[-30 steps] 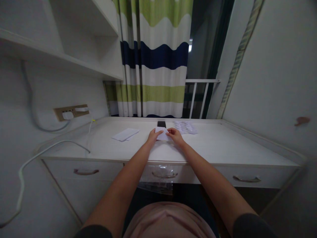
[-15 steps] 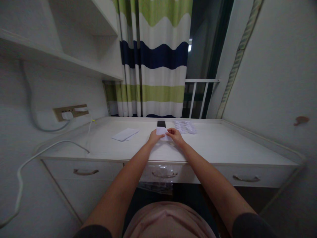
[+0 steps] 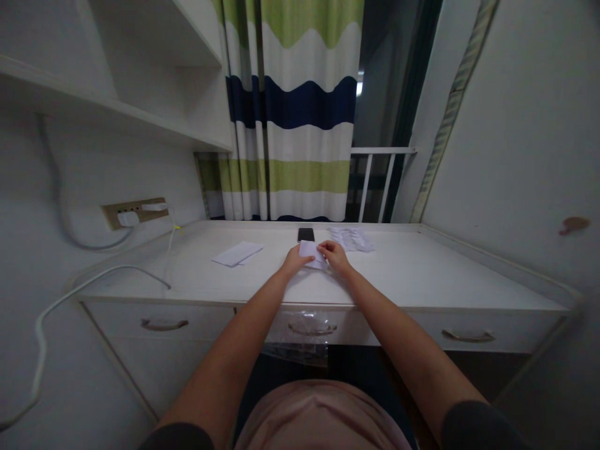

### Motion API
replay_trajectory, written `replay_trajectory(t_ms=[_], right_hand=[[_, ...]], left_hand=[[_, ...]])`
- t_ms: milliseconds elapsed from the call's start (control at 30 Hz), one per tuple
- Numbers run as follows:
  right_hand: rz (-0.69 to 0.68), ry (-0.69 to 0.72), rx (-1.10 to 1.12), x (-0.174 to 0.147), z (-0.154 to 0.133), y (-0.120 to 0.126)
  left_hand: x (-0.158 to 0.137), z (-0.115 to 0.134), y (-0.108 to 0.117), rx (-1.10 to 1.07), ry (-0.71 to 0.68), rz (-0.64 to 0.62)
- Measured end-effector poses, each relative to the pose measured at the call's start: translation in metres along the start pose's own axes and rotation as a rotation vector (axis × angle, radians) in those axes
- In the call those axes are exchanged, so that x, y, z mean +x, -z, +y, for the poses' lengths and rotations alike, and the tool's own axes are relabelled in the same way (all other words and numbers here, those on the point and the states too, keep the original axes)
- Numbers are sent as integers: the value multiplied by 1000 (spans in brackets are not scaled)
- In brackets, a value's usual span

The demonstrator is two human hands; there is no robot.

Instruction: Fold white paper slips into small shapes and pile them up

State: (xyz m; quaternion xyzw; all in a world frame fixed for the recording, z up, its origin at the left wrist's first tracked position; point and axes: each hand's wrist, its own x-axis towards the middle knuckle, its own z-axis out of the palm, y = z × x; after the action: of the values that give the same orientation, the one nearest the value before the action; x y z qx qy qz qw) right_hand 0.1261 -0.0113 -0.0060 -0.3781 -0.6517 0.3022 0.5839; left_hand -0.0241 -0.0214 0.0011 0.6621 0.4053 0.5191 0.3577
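Note:
A small white folded paper is held between my two hands, above the middle of the white desk. My left hand grips its left side, thumb lying across the front. At its right edge, my right hand pinches the paper with thumb and fingertips. Just beyond the paper lies a black flat object, perhaps a phone. Flat white sheets rest on the desk to the left. Behind my right hand is a group of folded white paper pieces.
The white desk has drawers with metal handles along its front. A white cable runs over its left side, below a wall socket. A shelf juts out at upper left. A striped curtain hangs behind the desk.
The paper has turned slightly and shifted a little to the right in my hands. More of the black object behind it shows. My right fingers have shifted along the paper's edge.

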Motion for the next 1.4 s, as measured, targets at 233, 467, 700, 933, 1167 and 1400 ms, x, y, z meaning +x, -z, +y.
replay_trajectory(t_ms=[233, 467, 700, 933, 1167, 1400], right_hand=[[0, 9, 24, -1, -2, 1], [1, -20, 3, -2, -4, 0], [8, -8, -9, -1, -4, 1], [20, -73, 46, -1, -4, -1], [23, -51, 32, 0, -2, 1], [31, -75, -1, 0, 3, -1]], left_hand=[[-1, 3, -1, 14, -3, -16], [-2, 3, 0, -7, -13, -24], [-1, -1, -2, 8, -13, -55], [0, -3, -2, 12, -17, -60], [-2, 1, -2, 15, -26, -77], [1, -2, 0, 28, -11, 41]])
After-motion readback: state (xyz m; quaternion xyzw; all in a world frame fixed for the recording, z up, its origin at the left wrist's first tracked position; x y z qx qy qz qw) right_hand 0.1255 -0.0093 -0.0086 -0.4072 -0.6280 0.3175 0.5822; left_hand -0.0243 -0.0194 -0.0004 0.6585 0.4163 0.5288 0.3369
